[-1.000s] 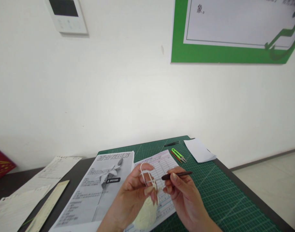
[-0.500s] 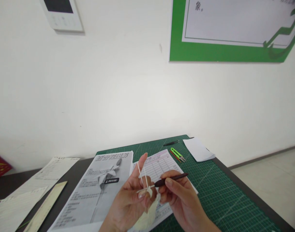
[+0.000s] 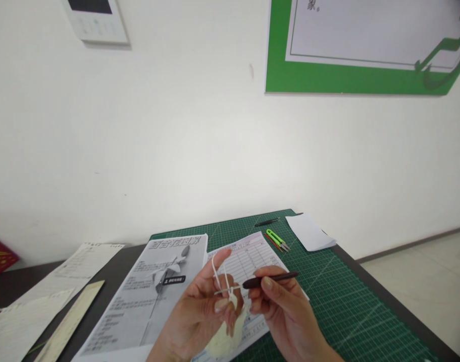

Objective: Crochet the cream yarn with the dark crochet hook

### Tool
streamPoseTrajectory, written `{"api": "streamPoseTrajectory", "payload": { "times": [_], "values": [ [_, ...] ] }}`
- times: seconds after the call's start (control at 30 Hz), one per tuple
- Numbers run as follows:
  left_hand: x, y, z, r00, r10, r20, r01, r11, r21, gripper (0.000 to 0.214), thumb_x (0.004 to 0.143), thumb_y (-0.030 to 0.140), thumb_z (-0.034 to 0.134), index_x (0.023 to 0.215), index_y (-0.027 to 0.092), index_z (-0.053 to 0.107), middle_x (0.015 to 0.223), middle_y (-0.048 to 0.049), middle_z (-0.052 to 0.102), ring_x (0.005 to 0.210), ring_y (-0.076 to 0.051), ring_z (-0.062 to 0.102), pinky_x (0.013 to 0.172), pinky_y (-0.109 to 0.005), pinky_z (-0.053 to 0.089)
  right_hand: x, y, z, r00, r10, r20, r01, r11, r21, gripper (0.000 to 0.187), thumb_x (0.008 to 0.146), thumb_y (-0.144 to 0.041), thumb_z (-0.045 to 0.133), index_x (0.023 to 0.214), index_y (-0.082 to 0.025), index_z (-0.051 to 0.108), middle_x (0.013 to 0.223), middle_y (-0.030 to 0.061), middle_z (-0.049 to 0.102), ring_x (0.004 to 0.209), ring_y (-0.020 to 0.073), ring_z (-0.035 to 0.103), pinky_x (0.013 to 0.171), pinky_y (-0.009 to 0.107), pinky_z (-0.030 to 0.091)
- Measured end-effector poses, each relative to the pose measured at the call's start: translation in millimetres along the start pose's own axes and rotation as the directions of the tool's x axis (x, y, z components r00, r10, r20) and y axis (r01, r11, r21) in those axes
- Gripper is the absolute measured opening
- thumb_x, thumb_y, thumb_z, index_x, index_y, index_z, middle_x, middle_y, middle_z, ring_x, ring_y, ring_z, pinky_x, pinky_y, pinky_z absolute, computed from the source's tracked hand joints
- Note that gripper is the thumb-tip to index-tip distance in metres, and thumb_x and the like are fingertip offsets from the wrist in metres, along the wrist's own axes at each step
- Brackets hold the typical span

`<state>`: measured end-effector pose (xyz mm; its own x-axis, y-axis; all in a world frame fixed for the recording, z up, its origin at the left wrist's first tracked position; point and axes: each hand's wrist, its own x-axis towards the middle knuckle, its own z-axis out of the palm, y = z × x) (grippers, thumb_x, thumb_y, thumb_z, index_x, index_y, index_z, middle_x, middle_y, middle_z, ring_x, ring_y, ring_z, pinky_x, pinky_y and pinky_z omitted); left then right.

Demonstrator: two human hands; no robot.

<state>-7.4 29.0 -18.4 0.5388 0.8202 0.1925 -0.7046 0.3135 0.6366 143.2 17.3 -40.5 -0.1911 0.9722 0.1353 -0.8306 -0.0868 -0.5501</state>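
My left hand [image 3: 205, 306] pinches a small piece of white crochet work [image 3: 233, 299] between thumb and fingers. White yarn [image 3: 216, 271] loops over its raised index finger and runs down to the piece. My right hand [image 3: 285, 304] grips the dark brown handle of a crochet hook [image 3: 270, 279]. The hook's thin metal shaft points left and passes through the yarn at the left fingertips. Below and behind the left fingers is a pale cream ball of yarn [image 3: 226, 343], partly hidden by the hand.
A green cutting mat [image 3: 343, 296] covers the dark table. Printed sheets [image 3: 128, 301] and a form [image 3: 248, 255] lie under the hands. Green thread snips [image 3: 276, 238], black tweezers [image 3: 266, 222] and white paper [image 3: 309, 234] lie beyond. A ruler [image 3: 72, 322] and handwritten pages [image 3: 69, 271] are left.
My left index finger has bent lower and further right, and the yarn loop over it looks slacker. The hook has shifted slightly right and up.
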Motion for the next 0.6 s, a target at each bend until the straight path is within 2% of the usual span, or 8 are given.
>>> {"api": "streamPoseTrajectory", "payload": {
  "times": [0.33,0.6],
  "values": [
    [0.8,-0.5,-1.6,1.000,-0.010,0.029,0.009,0.999,0.031,0.049,0.068,0.009,0.068,0.111,0.031,0.063,0.063,0.0022,0.060,0.058,-0.011,0.058,0.052,-0.019,0.040,1.2,-1.0,1.0,1.000,-0.006,0.010,0.006,1.000,0.020,0.010,0.075,-0.017,0.072,0.084,-0.015,0.073,0.066,0.0057,0.076,0.055,0.0103,0.069,0.054,0.016,0.057],
    [-1.6,-2.3,-6.4,0.998,0.010,0.063,-0.010,1.000,0.000,0.074,0.072,0.007,0.064,0.133,0.040,0.039,0.067,0.0024,0.061,0.058,-0.010,0.056,0.053,-0.020,0.041,0.3,-1.2,6.2,1.000,0.023,-0.012,-0.023,1.000,0.014,0.010,0.071,-0.018,0.075,0.080,-0.013,0.073,0.061,0.0063,0.075,0.048,0.0102,0.068,0.049,0.016,0.056]
  ]
}}
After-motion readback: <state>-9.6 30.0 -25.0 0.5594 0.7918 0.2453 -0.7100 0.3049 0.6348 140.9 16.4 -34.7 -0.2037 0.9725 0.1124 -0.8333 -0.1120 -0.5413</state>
